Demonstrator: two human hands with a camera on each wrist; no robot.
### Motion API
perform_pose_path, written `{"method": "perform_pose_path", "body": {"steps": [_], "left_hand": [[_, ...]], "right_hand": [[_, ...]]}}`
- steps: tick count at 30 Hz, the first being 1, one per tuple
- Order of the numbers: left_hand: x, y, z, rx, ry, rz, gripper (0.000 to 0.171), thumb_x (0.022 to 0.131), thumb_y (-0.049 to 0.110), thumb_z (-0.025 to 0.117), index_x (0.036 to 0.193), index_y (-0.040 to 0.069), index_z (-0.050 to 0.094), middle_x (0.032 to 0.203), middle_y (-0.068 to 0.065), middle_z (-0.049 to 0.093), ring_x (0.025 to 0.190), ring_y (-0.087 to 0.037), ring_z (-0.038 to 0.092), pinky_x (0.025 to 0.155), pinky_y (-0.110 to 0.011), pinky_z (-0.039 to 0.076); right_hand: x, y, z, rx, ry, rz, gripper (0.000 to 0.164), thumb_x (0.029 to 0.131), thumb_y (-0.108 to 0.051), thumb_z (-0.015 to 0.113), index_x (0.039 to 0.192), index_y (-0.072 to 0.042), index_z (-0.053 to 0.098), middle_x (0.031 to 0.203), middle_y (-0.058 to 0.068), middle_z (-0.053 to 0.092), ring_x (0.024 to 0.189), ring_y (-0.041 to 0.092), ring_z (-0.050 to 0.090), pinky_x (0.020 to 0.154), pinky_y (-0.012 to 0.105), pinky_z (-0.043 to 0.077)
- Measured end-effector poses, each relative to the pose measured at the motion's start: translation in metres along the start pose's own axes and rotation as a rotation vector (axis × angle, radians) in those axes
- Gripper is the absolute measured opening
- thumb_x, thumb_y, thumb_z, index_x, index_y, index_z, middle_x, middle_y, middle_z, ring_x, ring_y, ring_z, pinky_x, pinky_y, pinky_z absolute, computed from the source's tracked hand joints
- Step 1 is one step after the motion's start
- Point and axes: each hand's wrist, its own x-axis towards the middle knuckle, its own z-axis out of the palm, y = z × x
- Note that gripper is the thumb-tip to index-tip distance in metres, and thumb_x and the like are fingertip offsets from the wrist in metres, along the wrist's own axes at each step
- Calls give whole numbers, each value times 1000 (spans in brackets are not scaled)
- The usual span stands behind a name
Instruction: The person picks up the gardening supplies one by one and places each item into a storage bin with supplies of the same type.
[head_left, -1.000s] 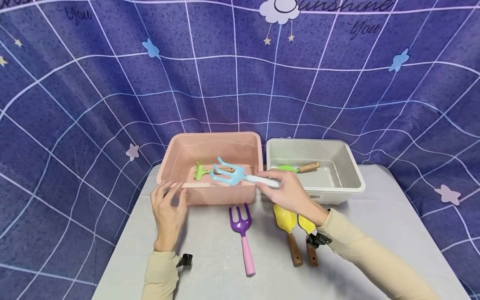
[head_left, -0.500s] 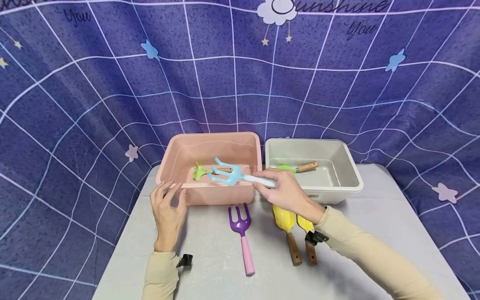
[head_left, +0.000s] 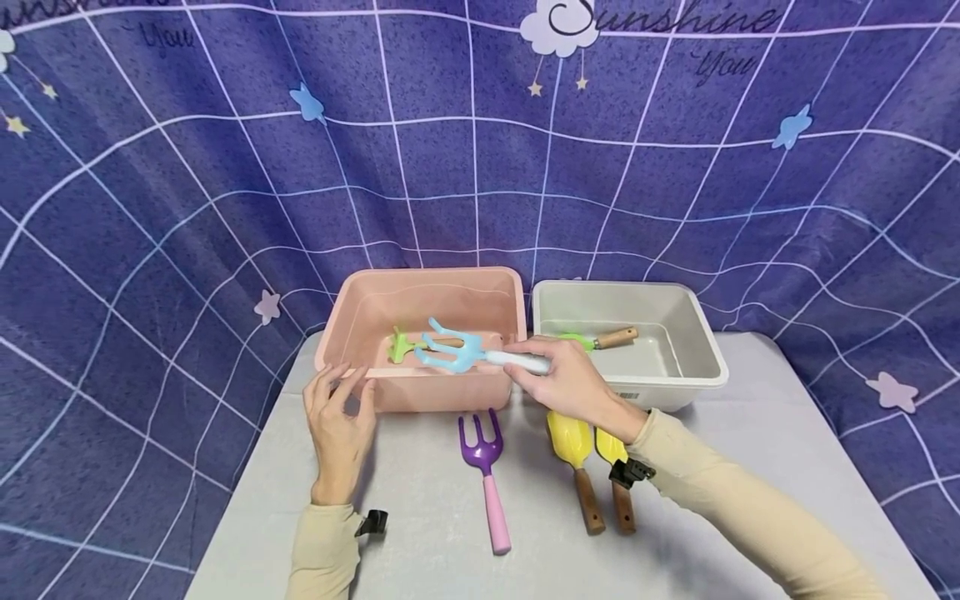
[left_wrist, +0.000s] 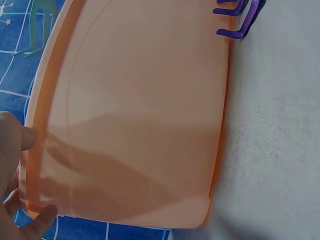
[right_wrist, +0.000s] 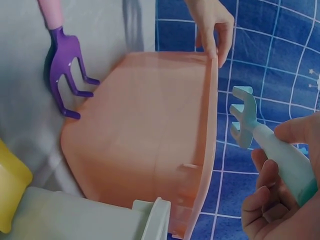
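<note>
My right hand (head_left: 567, 382) grips the white handle of a light blue hand rake (head_left: 459, 350). The rake is held above the front rim of the pink bin (head_left: 442, 392), tines toward the left. In the right wrist view the rake (right_wrist: 245, 117) shows clear of that rim. My left hand (head_left: 339, 429) holds the bin's front rim near its left corner, with fingertips over the edge. Inside the pink bin lies a green hand rake (head_left: 400, 343) with a wooden handle, partly hidden by the blue one. On the table in front is a purple hand fork (head_left: 483, 454) with a pink handle.
To the right stands a grey bin (head_left: 645, 358) with a green tool (head_left: 617, 337), wooden-handled, its head partly behind my right hand. Two yellow trowels (head_left: 572, 437) with brown handles lie under my right forearm. A patterned blue curtain (head_left: 480, 167) hangs behind.
The view has shifted slightly. My right hand and the blue rake stay in nearly the same place over the pink bin, and my left hand keeps its hold on the rim.
</note>
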Motion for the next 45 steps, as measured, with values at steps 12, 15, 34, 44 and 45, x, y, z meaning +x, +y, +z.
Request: {"method": "perform_pose_path", "body": {"steps": [12,15,34,44,45], "left_hand": [[-1,-2,0,-2,2,10,22,89,7,83,111,4,83,122,-24,73,129,-48,56,114,-56,38],[-1,-2,0,-6,6,15,22,89,7,83,112,4,83,122,-24,73,129,-49,56,115,-55,38],[0,-1,0,3,-2,10,23,89,7,83,112,5,83,122,-23,73,130,-47,56,113,-56,40],[0,-2,-1,10,2,17,23,88,6,83,111,4,83,121,-24,74,129,-46,57,110,-52,42],[0,-2,0,11,3,17,23,88,5,83,111,4,83,121,-24,74,129,-46,57,110,-51,42]], "right_hand": [[10,-5,-3,1,1,4,31,93,-25,81,122,-14,81,108,6,82,70,11,64,56,25,51],[14,-8,-4,19,0,19,32,93,-26,80,122,-15,81,101,4,80,63,11,60,49,26,48],[30,-17,-6,18,-22,20,27,94,-26,79,119,-16,82,91,1,77,59,11,57,50,25,44],[40,-22,-5,32,-52,12,31,94,-29,79,123,-16,81,92,0,78,64,11,60,53,27,49],[42,-23,-5,26,-54,5,31,94,-29,79,123,-16,81,91,-1,78,65,11,59,53,27,49]]}}
